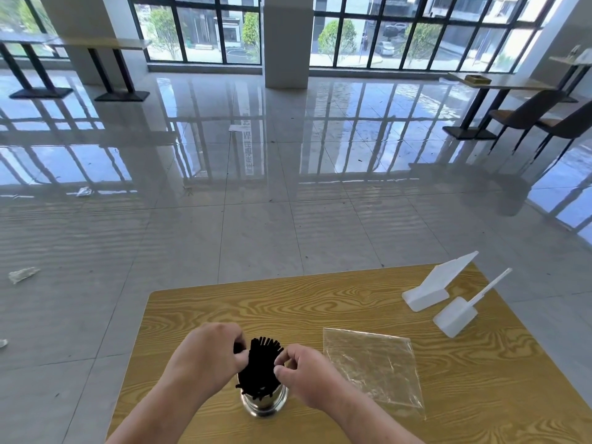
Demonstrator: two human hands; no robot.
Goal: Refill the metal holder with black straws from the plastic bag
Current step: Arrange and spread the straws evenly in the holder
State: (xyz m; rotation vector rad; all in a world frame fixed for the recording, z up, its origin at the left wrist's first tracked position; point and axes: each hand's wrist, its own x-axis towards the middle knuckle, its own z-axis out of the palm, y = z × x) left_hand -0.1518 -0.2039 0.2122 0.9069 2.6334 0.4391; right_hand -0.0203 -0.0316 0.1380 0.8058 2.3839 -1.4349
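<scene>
A shiny metal holder (264, 403) stands near the front of the wooden table (320, 302), packed with a bundle of black straws (261, 363) that fan out at the top. My left hand (211, 354) curls round the left side of the bundle, fingers pinching some straws. On the right side, my right hand (304, 370) pinches the bundle with thumb and curled fingers. A clear plastic bag (373, 366) lies flat on the table to the right of the holder, and it looks empty.
Two white plastic items, a tilted stand (432, 288) and a scoop (461, 314), sit at the table's back right. Beyond the table is glossy tiled floor with scraps of litter, other tables and chairs (525, 120), and big windows.
</scene>
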